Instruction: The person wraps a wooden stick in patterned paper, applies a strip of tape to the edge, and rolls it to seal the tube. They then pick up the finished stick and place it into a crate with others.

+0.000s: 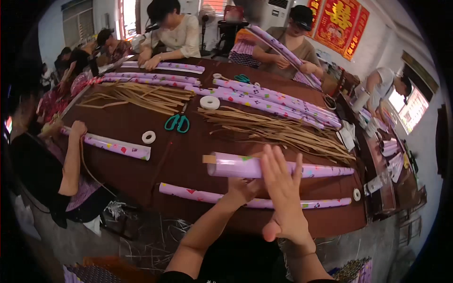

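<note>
A purple patterned roll with a brown strip sticking out of its left end lies across in front of me. My left hand is under and against its near side, its fingers partly hidden behind the roll. My right hand is raised over the roll's middle, fingers stretched out and palm flat. Nearer to me, a second, thinner purple roll lies on the brown table, passing behind my hands.
Brown strips, more purple rolls, white tape rolls and green-handled scissors lie farther back. A co-worker's hand holds a roll at the left. Other people work around the table.
</note>
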Demonstrator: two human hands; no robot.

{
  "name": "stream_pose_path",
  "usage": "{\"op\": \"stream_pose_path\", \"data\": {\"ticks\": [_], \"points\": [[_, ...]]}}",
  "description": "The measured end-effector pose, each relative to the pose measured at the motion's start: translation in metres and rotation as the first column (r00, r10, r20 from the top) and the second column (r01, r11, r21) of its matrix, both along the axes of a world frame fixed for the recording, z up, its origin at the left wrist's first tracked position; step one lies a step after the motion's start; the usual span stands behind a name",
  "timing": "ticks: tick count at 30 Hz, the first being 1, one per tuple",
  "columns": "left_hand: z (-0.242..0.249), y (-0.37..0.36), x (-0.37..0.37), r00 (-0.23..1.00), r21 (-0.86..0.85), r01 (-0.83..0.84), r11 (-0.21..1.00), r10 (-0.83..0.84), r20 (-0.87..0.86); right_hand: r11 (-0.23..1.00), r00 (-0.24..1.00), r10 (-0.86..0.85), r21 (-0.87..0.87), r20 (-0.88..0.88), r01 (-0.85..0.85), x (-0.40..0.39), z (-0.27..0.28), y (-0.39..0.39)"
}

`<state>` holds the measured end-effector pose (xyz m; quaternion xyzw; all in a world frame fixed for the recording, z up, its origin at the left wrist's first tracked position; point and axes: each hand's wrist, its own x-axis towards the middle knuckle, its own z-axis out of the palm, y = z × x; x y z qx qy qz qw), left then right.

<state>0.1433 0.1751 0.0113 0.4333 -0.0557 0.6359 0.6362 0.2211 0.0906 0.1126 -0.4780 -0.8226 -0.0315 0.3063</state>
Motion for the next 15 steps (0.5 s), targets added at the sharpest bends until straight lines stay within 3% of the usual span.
{"op": "stream_pose_path", "data": {"ticks": [1, 3, 5, 6, 12, 15], "points": [[-0.001, -0.003, 0.001, 0.983, -0.187, 0.161, 0.969, -0.141, 0.117, 1.0, 0.998, 0.023, -0.016, 0.062, -0.022, -0.006, 0.01, 0.001], [-0.002, 0.001, 0.001, 0.981, -0.189, 0.187, 0.964, -0.175, 0.082, 0.993, 0.993, 0.112, -0.04, 0.033, -0.111, -0.024, 0.022, 0.004], [-0.004, 0.005, 0.0, 0.983, -0.19, 0.18, 0.965, -0.171, 0.064, 0.997, 0.991, 0.072, -0.01, 0.111, -0.071, -0.041, 0.025, 0.001], [-0.005, 0.008, 0.0, 0.985, -0.192, 0.174, 0.966, -0.166, 0.056, 0.998, 0.999, 0.048, 0.036, 0.026, -0.049, -0.048, 0.02, 0.0], [-0.01, 0.017, -0.006, 0.998, -0.23, 0.051, 0.972, -0.044, 0.033, 0.995, 0.996, -0.045, 0.084, -0.08, 0.052, -0.043, 0.001, 0.001], [-0.011, 0.019, -0.008, 0.996, -0.248, -0.068, 0.966, 0.078, 0.031, 0.999, 0.998, -0.034, -0.037, -0.062, 0.032, 0.005, 0.002, -0.005]]}}
